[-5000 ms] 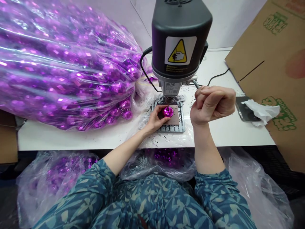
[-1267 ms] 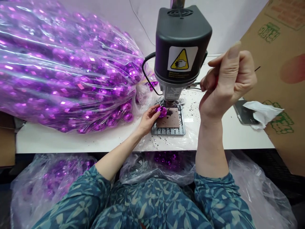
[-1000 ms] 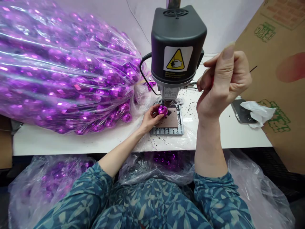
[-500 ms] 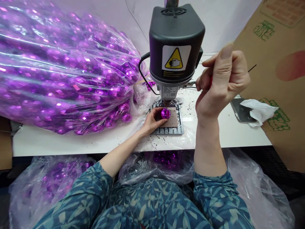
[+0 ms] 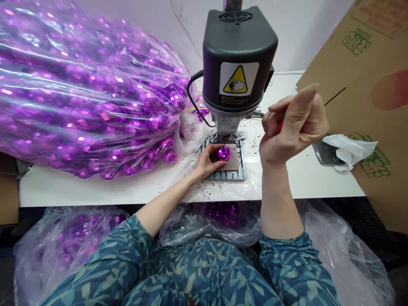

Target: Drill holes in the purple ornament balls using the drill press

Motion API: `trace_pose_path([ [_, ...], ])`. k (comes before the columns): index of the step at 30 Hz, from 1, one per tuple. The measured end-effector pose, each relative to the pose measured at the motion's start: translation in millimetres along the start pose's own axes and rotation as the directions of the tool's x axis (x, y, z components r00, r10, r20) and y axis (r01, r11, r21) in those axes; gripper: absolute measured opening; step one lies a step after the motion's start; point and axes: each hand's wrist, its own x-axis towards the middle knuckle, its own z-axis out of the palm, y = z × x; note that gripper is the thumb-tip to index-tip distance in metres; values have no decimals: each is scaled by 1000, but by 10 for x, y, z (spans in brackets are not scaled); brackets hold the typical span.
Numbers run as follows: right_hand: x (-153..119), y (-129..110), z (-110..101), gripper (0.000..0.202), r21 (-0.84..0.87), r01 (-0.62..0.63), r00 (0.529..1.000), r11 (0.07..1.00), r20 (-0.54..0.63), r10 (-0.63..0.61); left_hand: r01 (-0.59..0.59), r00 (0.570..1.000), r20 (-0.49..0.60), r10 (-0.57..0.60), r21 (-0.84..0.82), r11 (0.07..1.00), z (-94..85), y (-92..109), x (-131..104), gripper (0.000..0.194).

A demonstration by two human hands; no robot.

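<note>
A faceted shiny purple ball (image 5: 224,153) stands on a brown board on the drill press base (image 5: 241,174). My left hand (image 5: 208,162) grips the ball from the left, thumb in front and fingers behind. Above it is the black head of the drill press (image 5: 239,55), its thin bit reaching down to the ball's top. My right hand (image 5: 293,125) is raised right of the machine, closed around the lever (image 5: 259,114). A bit of red handle shows between its fingers. Out past that hand sticks a thin dark rod (image 5: 335,96); where it joins is hidden.
On the left lies a large clear bag (image 5: 95,97) of purple balls. A phone (image 5: 323,154) with a white tissue (image 5: 352,148) on it sits at right, beside a cardboard box (image 5: 376,51). Dark shavings dot the white table (image 5: 306,182). Below its edge, purple balls (image 5: 223,210) lie in plastic.
My right hand has come down, with the thin rod now showing more. The bit now meets the ball's top. My left hand still holds the ball on the board.
</note>
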Motion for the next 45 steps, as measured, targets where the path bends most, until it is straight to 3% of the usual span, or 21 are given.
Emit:
trace_pose_path([
  [10, -171, 272, -211, 34, 32, 168, 985, 985, 42, -169, 63, 998, -24, -65, -86, 994, 19, 71, -17, 55],
  [21, -299, 496, -287, 42, 5, 339, 940, 941, 23, -339, 20, 1000, -7, -20, -60, 998, 16, 36, -24, 58],
  [25, -178, 322, -168, 36, -24, 260, 966, 965, 17, -259, 28, 999, -15, -29, -77, 997, 23, 20, -1, 59],
  [28, 57, 132, 4, 45, -103, 60, 998, 993, -14, -62, 10, 999, -36, -12, -47, 999, 21, 37, 7, 56],
  [32, 302, 22, 143, 55, -187, -39, 999, 982, 29, 45, -68, 993, -84, 78, 119, 991, 30, 202, -219, 48],
  [34, 337, 30, 148, 55, -196, -39, 998, 980, 46, 49, -110, 994, -4, 113, 207, 972, 46, 335, -480, 41],
  [36, 334, 55, 137, 54, -154, -16, 999, 988, 46, 23, -149, 970, 224, 89, 269, 951, 55, 464, -775, 34],
  [38, 321, 75, 127, 52, -98, 4, 999, 995, 36, 0, -195, 877, 480, 14, 328, 924, 33, 553, -994, 40],
  [39, 315, 81, 125, 52, -79, 9, 1000, 997, 30, -6, -216, 834, 551, -9, 341, 915, 4, 575, -1041, 45],
  [40, 312, 84, 124, 51, -70, 11, 1000, 997, 27, -9, -226, 823, 568, -12, 347, 910, -40, 582, -1031, 47],
  [42, 309, 83, 124, 50, -69, 10, 999, 998, 33, -8, -203, 900, 434, 38, 341, 918, -167, 556, -829, 38],
  [44, 307, 79, 121, 48, -70, 11, 999, 997, 42, -8, -145, 982, 167, 91, 346, 927, -324, 496, -415, 18],
  [45, 305, 79, 117, 48, -65, 13, 999, 998, 42, -10, -131, 991, 64, 116, 356, 925, -402, 461, -156, 12],
])
